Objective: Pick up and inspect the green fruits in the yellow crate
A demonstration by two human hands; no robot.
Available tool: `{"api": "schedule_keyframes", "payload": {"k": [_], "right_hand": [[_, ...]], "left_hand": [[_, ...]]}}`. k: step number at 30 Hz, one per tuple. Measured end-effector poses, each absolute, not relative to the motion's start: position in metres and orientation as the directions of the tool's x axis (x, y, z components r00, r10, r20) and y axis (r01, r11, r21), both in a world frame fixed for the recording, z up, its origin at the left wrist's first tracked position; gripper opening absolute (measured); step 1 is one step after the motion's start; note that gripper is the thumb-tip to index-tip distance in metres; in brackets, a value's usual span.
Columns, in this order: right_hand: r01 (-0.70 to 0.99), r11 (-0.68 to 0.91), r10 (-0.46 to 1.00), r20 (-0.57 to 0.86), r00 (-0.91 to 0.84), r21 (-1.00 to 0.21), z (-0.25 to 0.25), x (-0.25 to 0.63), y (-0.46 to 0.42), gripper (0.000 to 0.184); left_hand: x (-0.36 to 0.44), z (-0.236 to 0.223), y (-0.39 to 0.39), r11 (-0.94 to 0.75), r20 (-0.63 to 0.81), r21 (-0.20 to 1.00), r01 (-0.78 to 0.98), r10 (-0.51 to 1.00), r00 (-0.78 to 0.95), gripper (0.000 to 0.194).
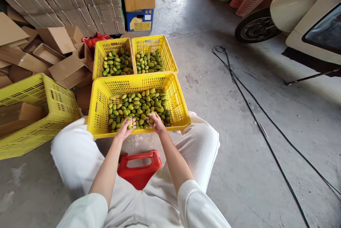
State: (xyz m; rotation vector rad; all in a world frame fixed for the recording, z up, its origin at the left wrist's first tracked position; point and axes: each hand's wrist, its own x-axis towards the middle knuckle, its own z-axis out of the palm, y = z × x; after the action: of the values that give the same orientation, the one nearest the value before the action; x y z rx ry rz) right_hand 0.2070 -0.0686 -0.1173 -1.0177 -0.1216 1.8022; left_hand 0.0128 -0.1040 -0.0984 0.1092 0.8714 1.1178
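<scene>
Small green mangoes point(141, 105) fill the floor of a large yellow crate point(128, 84) between my knees. Over the crate's near side, my left hand point(124, 128) has its fingers curled round one green mango point(130, 125). To its right, my right hand point(157, 123) grips another mango point(152, 117), partly covered by the fingers. Both hands are a short way apart, just above the loose fruit. Behind the large crate stand two smaller yellow crates, a left one point(99, 55) and a right one point(170, 55), each with similar fruit inside.
A yellow crate point(60, 96) with cardboard in it stands at my left, near loose cardboard boxes point(66, 70). Red plastic with a handle point(141, 173) shows between my legs. Black cable point(250, 105) runs along the floor at right, near a parked vehicle point(298, 11).
</scene>
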Motion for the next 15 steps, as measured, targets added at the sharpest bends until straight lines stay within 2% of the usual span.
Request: {"api": "schedule_keyframes", "payload": {"k": [5,10,15], "right_hand": [[-0.733,-0.468,0.806,-0.578,-0.126,-0.494,-0.1198,0.2092,-0.0659,0.046],[-0.764,-0.475,0.804,-0.567,-0.176,-0.436,-0.1225,0.2122,-0.0649,0.036],[-0.753,-0.428,0.833,-0.541,-0.115,-0.500,-0.1264,0.2081,-0.0666,0.039]], "left_hand": [[0.0146,-0.0994,-0.0996,0.432,-0.573,0.471,-0.769,0.813,0.105,0.021],[0.0158,-0.0978,-0.0993,0.411,-0.660,0.414,-0.812,0.750,0.043,0.015],[0.0176,-0.1008,-0.1020,0.398,-0.602,0.547,-0.737,0.799,-0.016,0.027]]}}
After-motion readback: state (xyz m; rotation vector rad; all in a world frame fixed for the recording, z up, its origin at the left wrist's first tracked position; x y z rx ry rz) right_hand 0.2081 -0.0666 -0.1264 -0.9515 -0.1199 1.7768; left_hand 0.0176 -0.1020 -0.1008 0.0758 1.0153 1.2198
